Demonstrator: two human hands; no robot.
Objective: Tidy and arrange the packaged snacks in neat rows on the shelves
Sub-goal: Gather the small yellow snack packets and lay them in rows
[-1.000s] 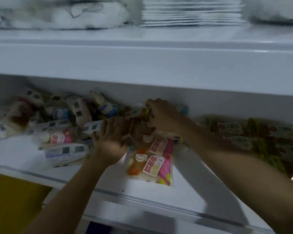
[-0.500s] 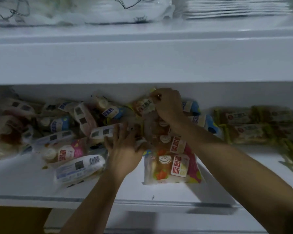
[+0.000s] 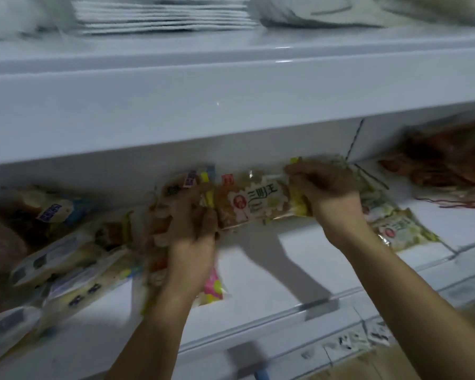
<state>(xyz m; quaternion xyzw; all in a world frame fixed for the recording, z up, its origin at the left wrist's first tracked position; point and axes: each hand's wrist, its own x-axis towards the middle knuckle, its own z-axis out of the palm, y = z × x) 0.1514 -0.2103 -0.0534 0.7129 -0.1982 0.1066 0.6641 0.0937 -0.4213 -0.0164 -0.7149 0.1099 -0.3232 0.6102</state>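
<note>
A green-and-clear sandwich snack packet (image 3: 254, 202) lies crosswise at the back of the white shelf (image 3: 285, 264). My left hand (image 3: 188, 226) grips its left end and my right hand (image 3: 324, 193) grips its right end. More green packets of the same kind (image 3: 398, 229) lie to the right of my right hand. To the left sits a jumbled pile of clear snack packets with blue and pink labels (image 3: 63, 256). A pink-and-yellow packet (image 3: 213, 287) shows under my left wrist. The frame is blurred.
The upper shelf's thick white front edge (image 3: 231, 105) hangs over the working space. Stacked white items (image 3: 162, 15) rest on top of it. Brownish packets (image 3: 450, 157) fill the compartment at far right, beyond a thin wire divider (image 3: 354, 141). The shelf front rail (image 3: 285, 316) runs below.
The view has swung right. Both hands left the jumbled pile and pink packet and now hold a green sandwich packet by its ends further right along the shelf.
</note>
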